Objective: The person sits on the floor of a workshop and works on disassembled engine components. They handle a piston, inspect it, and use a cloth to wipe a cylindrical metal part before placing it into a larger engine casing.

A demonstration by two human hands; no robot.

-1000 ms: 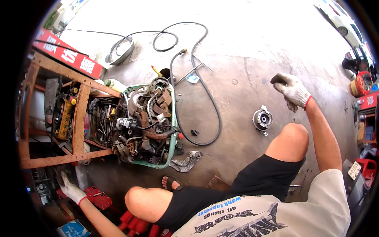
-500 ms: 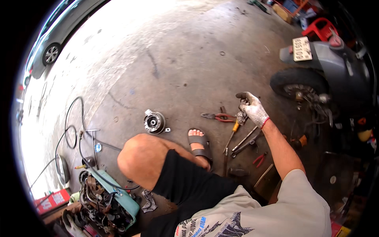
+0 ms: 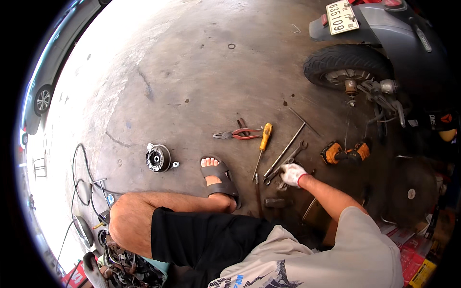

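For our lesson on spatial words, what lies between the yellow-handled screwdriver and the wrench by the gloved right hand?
In the head view, a long metal T-handled rod lies between the screwdriver and the wrench.

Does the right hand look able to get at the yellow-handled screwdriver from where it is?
Probably yes: the screwdriver lies close to the right hand, with just low-lying tools, a spanner and a long metal rod, between them to reach over.
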